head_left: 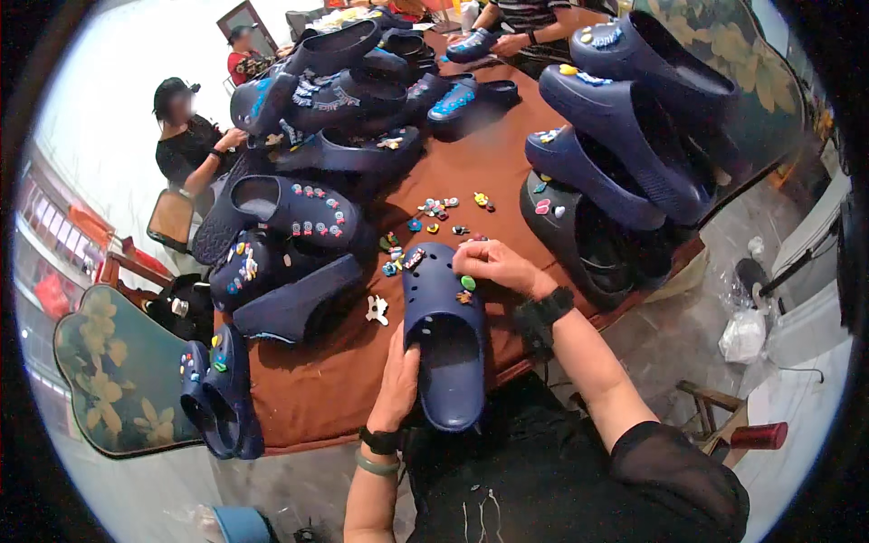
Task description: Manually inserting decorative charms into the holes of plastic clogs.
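A dark blue clog (pixel 439 303) with round holes in its toe lies in front of me, its heel end toward my body. My left hand (pixel 396 385) is closed around its left side, with the fingers hidden beneath. Over the right edge of the toe, my right hand (pixel 500 269) has its fingertips pinched together; whatever they hold is hidden. A green oval charm (pixel 468 283) and a small brown-orange charm (pixel 464 297) sit on the clog near that hand. On the toe's upper left is a white and dark charm (pixel 414 260).
Loose colourful charms (pixel 438 207) lie beyond the clog on the brown-covered table (pixel 317 389). A white flat piece (pixel 377 309) rests to its left. Decorated clogs are piled at left (pixel 299 208) and right (pixel 606 118). Other people work at the far side and far left.
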### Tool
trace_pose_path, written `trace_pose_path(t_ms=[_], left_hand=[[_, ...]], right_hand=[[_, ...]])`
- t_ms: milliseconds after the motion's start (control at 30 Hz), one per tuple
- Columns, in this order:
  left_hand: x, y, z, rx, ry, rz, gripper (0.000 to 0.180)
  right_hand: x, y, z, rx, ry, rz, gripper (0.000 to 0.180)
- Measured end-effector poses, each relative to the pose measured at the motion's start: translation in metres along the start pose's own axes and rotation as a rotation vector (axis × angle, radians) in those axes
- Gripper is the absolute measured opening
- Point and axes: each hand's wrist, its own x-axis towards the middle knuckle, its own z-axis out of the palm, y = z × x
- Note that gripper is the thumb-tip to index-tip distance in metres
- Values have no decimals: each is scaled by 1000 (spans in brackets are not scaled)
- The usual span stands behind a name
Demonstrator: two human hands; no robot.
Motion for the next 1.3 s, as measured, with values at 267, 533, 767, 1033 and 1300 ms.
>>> trace_pose_path(t_ms=[267,533,767,1033,1300], left_hand=[[-3,12,0,-227,166,-182,41],[-4,1,0,-428,136,-227,47],[-6,-3,-2,-461,133,-195,48],[1,3,0,-325,165,-120,48],[3,17,6,-148,194,-81,48]], right_hand=[[-26,-23,32,-331,68,-467,74],[-11,-23,40,-356,168,-535,33],[-8,-22,47,-326,265,-474,18],[8,-23,61,-426,486,-685,13],[-2,-17,64,-901,706,-988,3]])
